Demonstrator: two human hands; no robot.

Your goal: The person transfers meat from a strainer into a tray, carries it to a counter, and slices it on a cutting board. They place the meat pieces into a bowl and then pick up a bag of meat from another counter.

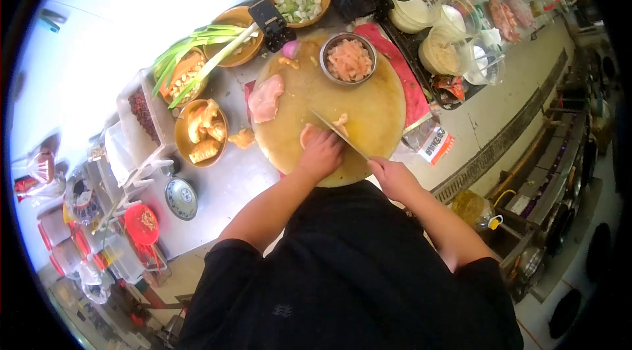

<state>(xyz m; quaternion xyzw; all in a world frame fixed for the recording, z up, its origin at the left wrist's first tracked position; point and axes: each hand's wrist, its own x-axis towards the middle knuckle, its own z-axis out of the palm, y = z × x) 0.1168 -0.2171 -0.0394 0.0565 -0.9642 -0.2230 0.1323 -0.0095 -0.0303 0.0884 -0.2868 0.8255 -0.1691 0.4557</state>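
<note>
My right hand (pixel 394 179) grips the handle of a knife (pixel 347 139), its long blade slanting across the round chopping board (pixel 382 97). My left hand (pixel 322 154) is bent over a piece of raw chicken (pixel 307 133), holding it against the board beside the blade. On the blade's other side lies a small pale cut piece (pixel 341 122). A bigger slab of pale pink raw chicken (pixel 266 99) rests at the board's left. Toward the back stands a metal bowl (pixel 324 64) of diced chicken (pixel 350 60). A purple onion piece (pixel 291 49) sits at the back edge.
Left of the board are a bowl of ginger (pixel 205 127), long green scallions (pixel 209 44) across bowls, and a black device (pixel 270 21). A bowl of chopped scallion (pixel 299 2) stands behind. Plastic tubs (pixel 442 50) crowd the right, near a red cloth (pixel 395 64) under the board.
</note>
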